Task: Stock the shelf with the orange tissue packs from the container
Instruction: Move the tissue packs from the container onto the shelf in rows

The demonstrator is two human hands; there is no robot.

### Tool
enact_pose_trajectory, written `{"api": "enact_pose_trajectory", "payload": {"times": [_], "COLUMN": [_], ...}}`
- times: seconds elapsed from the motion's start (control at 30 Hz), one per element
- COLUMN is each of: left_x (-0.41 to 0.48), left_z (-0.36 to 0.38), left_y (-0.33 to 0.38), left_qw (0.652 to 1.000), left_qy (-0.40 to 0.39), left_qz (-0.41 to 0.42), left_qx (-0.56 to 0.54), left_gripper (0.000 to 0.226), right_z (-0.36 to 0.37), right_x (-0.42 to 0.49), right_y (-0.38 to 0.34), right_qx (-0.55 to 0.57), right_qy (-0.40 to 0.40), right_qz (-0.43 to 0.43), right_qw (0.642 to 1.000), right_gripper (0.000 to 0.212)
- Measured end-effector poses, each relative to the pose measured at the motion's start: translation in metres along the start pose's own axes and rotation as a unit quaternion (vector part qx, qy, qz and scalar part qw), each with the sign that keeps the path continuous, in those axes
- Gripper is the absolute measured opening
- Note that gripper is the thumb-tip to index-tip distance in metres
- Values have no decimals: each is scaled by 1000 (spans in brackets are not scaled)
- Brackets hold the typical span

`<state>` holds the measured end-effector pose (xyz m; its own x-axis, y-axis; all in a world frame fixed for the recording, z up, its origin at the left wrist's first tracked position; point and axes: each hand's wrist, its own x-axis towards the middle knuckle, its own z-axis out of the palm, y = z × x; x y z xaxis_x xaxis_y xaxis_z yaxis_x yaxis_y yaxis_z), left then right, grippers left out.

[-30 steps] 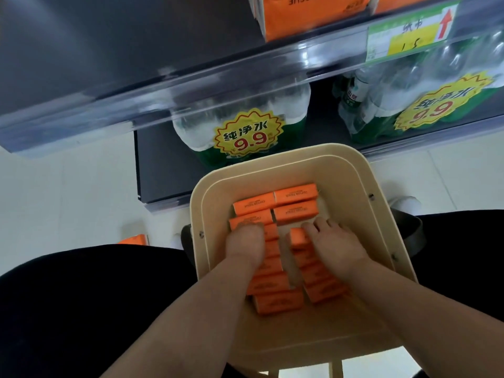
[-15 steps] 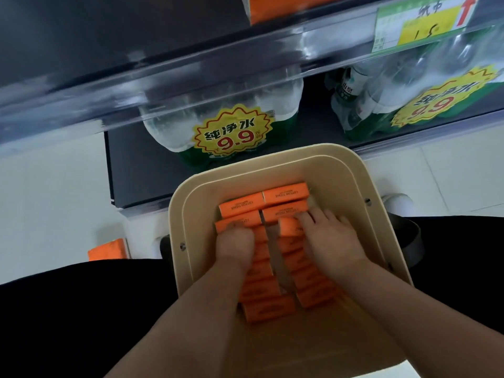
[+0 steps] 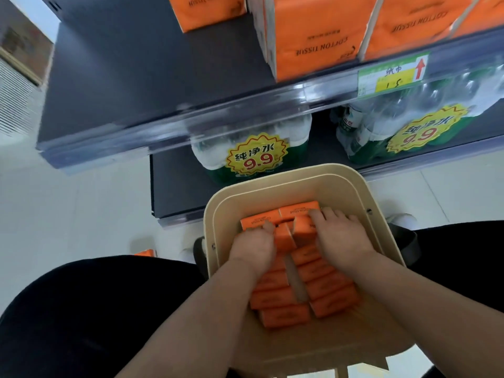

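Note:
A beige square container (image 3: 351, 192) sits between my knees and holds several small orange tissue packs (image 3: 281, 298) in two rows. My left hand (image 3: 252, 245) reaches into the left row, its fingers curled round packs that are tipped up on edge (image 3: 283, 237). At the right row, my right hand (image 3: 341, 238) grips a raised stack of packs (image 3: 302, 227) with its fingers curled over the far end. Large orange cotton-tissue packs (image 3: 316, 36) stand on the dark shelf (image 3: 152, 85) above.
Shrink-wrapped water bottle packs with yellow 9.9 price stickers (image 3: 257, 158) fill the bottom shelf. A green and yellow price tag (image 3: 392, 77) hangs on the shelf rail. One orange pack (image 3: 146, 253) lies on the white floor at the left. My black-clad knees flank the container.
Both hands slid towards the far end of the container and lifted packs up on edge. The view tilted upward, bringing the shelf with large orange packs into sight.

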<state>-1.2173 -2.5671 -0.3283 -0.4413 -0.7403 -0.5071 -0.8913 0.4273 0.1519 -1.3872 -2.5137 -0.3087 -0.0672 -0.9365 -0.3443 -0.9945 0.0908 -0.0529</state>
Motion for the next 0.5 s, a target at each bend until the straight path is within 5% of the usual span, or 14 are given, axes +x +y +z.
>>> {"api": "enact_pose_trajectory", "payload": {"times": [0.27, 0.37, 0.5], "left_x": [-55, -72, -101], "left_z": [-64, -92, -130], "left_y": [3, 3, 7], "left_qw": [975, 977, 987], "left_qy": [141, 156, 155], "left_qz": [-66, -41, 2], "left_qx": [-161, -142, -51], "left_gripper": [28, 41, 31], "right_z": [-71, -100, -138], "right_x": [-36, -52, -73], "right_y": [-1, -2, -2], "right_qx": [-6, -2, -4], "right_qy": [94, 135, 172], "right_qz": [-8, -12, -22], "right_qw": [995, 991, 985], "right_gripper": [31, 36, 39]}}
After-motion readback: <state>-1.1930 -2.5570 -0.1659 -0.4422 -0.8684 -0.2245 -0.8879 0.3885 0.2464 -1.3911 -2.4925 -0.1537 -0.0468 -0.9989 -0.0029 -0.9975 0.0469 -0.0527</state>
